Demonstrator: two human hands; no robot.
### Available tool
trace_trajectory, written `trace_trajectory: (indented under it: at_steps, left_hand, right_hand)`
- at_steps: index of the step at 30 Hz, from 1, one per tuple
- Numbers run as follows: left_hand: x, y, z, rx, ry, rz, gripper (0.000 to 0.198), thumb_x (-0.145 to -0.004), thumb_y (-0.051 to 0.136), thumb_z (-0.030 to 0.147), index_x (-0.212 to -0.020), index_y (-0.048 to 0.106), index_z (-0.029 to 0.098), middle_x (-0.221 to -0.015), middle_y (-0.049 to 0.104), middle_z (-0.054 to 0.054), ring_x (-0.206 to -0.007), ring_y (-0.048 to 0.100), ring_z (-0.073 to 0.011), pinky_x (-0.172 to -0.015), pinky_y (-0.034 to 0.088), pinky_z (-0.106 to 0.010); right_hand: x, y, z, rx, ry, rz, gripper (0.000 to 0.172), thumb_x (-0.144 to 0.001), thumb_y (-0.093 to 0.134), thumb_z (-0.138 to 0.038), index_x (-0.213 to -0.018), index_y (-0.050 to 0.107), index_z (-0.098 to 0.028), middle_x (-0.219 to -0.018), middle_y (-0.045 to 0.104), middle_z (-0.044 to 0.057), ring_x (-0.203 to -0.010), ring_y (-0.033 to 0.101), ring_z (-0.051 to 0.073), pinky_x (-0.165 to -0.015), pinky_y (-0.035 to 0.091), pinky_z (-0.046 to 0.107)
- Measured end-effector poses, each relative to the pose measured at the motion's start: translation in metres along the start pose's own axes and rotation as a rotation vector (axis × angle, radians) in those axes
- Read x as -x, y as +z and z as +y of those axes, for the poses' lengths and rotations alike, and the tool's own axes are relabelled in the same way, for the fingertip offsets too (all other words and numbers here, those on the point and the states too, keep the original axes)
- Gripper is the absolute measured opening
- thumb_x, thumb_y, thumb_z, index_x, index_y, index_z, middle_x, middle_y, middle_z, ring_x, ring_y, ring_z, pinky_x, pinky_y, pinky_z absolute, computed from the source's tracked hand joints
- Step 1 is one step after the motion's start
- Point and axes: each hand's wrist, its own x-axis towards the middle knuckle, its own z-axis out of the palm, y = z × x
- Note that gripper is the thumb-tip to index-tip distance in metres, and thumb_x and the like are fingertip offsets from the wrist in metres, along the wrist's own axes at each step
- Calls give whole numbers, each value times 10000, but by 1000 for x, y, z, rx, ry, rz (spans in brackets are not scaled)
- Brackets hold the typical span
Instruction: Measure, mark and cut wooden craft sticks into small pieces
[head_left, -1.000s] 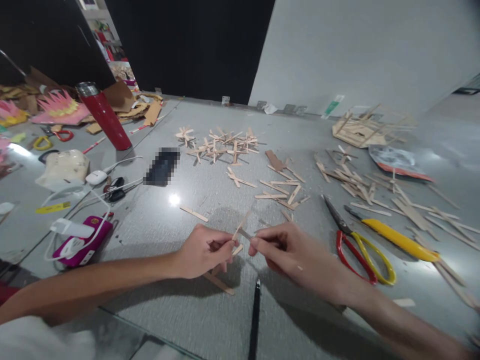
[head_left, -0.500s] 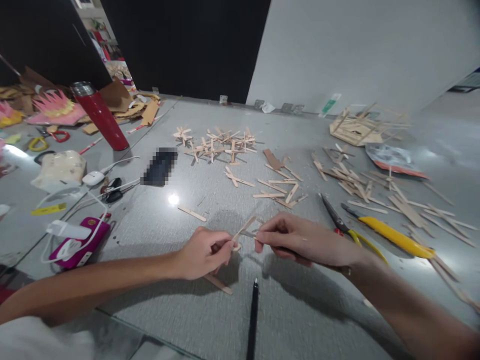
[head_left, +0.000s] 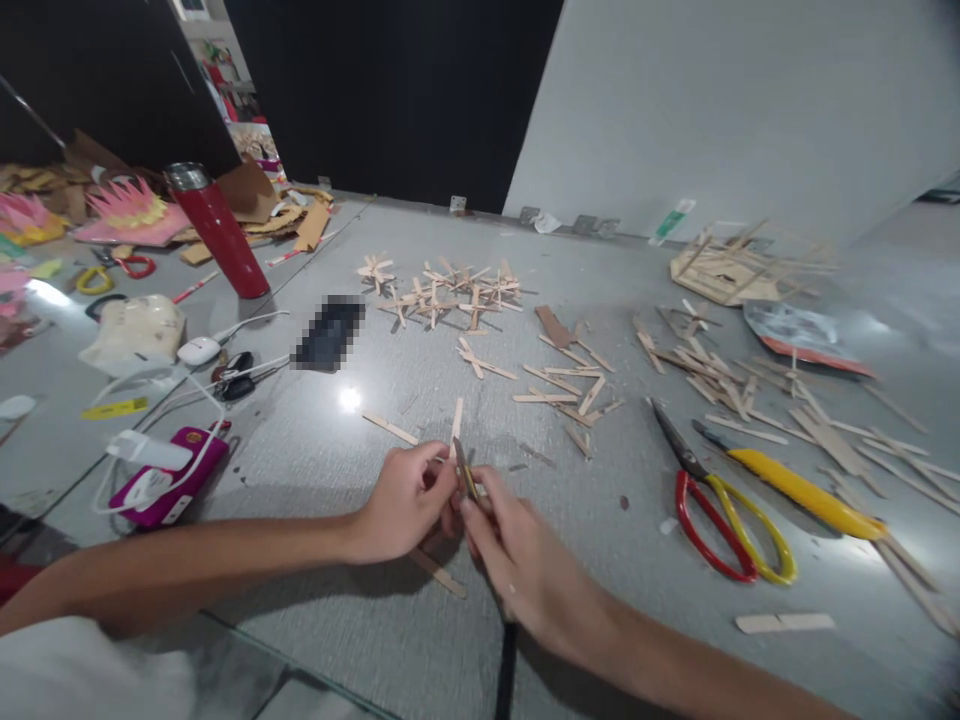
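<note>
My left hand [head_left: 411, 500] pinches a wooden popsicle stick [head_left: 457, 420], which points up and away from me. In my right hand [head_left: 517, 545] is a small knife [head_left: 463, 468] with a narrow dark blade; its handle is mostly hidden by the fingers. The blade lies against the stick, close to my left fingertips. Under and beside my left hand lies another popsicle stick [head_left: 439, 573]. A black pen [head_left: 507, 665] sits below my right hand, its upper end covered by that hand.
To the right lie red-and-yellow scissors [head_left: 720, 520], a yellow utility knife [head_left: 806, 490] and loose sticks [head_left: 705, 365]. Further back are crossed-stick pieces [head_left: 450, 292] and a stick frame [head_left: 724, 270]. At left stand a red flask [head_left: 225, 240], a phone [head_left: 328, 333] and a purple power bank [head_left: 176, 475].
My right hand has swung left and turned, bringing the knife blade up along the stick. The stick has tilted more upright. The scissors are now uncovered, and the view has shifted slightly.
</note>
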Motion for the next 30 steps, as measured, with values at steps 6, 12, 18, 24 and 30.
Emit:
trace_trajectory:
  at_steps: [6,12,18,24,30]
  left_hand:
    - [-4,-10,-4,-218,65,77,352,-986,483,385,-687,492,199,-533,512,48,-384,491,-85,-428,319,-188]
    - [-7,-8,-3,-266,74,155,333,-948,509,326,-642,465,201,-503,448,57,-443,418,-85,-486,270,-206]
    - [-8,-6,-4,-232,8,157,381,-977,489,382,-639,449,210,-472,480,59,-375,456,-90,-431,289,-196]
    - [-10,-8,-6,-150,-29,133,404,-984,493,448,-661,483,206,-503,532,47,-343,503,-94,-390,330,-186]
    - [-15,-8,-7,-106,-59,133,408,-976,505,444,-646,480,207,-485,531,39,-326,503,-100,-355,320,-181]
  right_hand:
    - [-33,-77,11,308,-82,86,257,-979,577,-394,-895,725,-202,-596,616,-29,-532,539,149,-547,374,271]
    - [-15,-63,13,647,-221,110,279,-1061,489,-277,-875,682,-198,-731,756,53,-628,713,198,-579,424,285]
    - [22,0,9,730,-284,59,134,-1010,525,-135,-959,641,-181,-601,737,20,-452,694,204,-446,318,306]
    - [-2,-41,5,1027,-47,124,192,-1007,542,-119,-870,654,-192,-681,748,99,-566,727,263,-486,269,320]
    - [4,-41,-8,721,-76,26,201,-980,558,-151,-1159,647,-173,-631,708,27,-503,640,207,-493,262,306]
